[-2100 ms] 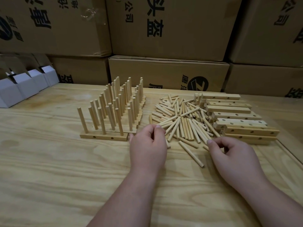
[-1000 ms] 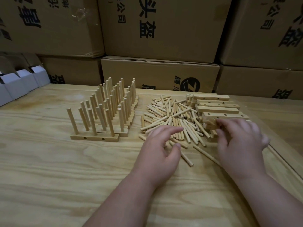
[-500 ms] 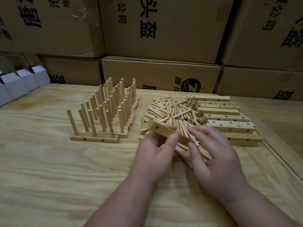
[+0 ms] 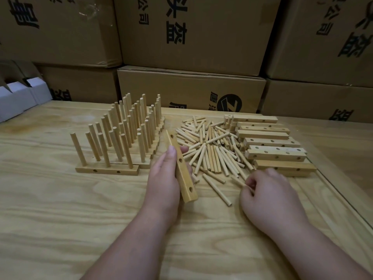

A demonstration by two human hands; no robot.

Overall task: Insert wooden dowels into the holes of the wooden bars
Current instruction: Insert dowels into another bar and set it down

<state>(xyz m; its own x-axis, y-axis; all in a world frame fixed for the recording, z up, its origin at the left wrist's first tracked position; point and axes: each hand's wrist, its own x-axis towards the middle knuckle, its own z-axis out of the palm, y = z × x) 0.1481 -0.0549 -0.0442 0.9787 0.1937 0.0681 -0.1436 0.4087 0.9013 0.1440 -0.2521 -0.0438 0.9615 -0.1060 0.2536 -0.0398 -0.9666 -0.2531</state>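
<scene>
The left hand (image 4: pixel 164 174) gripped a drilled wooden bar (image 4: pixel 181 167), its long axis running away from the person, holes facing the right hand (image 4: pixel 268 196), which curled round a loose dowel (image 4: pixel 238 181) just right of the bar.

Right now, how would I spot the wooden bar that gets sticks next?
Find the dowel pile mid-table. At its left edge, the left hand grips one wooden bar lifted off the table. Unlike the empty bars stacked right, it points away from you.
</scene>
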